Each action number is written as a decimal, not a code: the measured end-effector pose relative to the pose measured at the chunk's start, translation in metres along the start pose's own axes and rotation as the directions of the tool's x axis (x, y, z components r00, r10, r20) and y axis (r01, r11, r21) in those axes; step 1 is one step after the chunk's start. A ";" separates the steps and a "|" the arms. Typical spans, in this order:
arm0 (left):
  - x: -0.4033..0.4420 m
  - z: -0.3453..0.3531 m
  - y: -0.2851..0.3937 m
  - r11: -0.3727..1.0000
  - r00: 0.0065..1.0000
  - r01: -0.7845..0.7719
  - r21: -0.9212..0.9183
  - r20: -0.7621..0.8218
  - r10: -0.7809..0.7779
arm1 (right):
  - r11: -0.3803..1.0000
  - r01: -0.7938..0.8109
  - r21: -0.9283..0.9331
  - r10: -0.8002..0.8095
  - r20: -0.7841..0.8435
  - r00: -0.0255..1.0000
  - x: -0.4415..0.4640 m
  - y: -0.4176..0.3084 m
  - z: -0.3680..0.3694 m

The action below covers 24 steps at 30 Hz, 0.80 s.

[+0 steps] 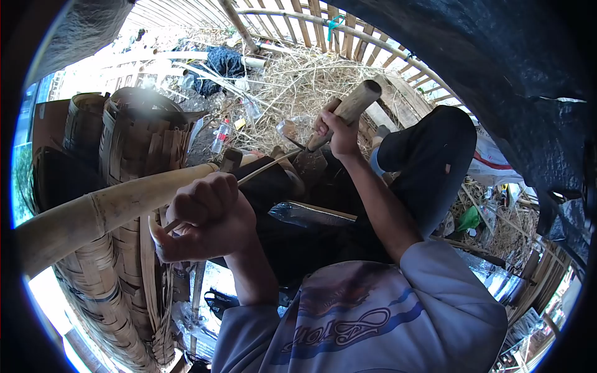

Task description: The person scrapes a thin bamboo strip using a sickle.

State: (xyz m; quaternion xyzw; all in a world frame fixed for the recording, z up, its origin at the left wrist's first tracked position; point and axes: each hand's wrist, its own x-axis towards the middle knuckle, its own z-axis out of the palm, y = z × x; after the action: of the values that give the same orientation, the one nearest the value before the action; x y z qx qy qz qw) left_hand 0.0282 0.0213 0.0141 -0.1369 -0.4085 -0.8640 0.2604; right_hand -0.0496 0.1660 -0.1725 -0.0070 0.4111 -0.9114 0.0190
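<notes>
My left hand (202, 214) is closed round a thin bamboo strip (268, 165), whose far end reaches the blade near my other hand. My right hand (339, 132) grips a tool with a thick wooden handle (353, 109); its dark blade (295, 142) lies against the strip. A thick bamboo pole (127, 200) runs behind my left hand, from the left edge toward the middle. Across my lap lies a dark, shiny piece of plastic (305, 214) with a light strip along its edge.
Woven bamboo baskets (127, 140) stand at the left. Beyond my legs, straw (311, 78) and a red-labelled plastic bottle (221, 135) lie on the ground, below a slatted fence (311, 22). Dark sheeting (497, 74) hangs at the upper right.
</notes>
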 end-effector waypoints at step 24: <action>-0.004 -0.007 -0.013 0.994 0.985 0.084 0.073 -0.159 -0.071 | 0.996 -0.076 -0.048 0.070 -0.131 0.989 0.005 0.032 -0.032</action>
State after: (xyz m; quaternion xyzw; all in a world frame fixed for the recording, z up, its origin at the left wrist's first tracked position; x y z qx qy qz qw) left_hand 0.0239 0.0239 0.0002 -0.0424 -0.4258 -0.8647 0.2629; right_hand -0.0541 0.1690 -0.2175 0.0665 0.4352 -0.8975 0.0256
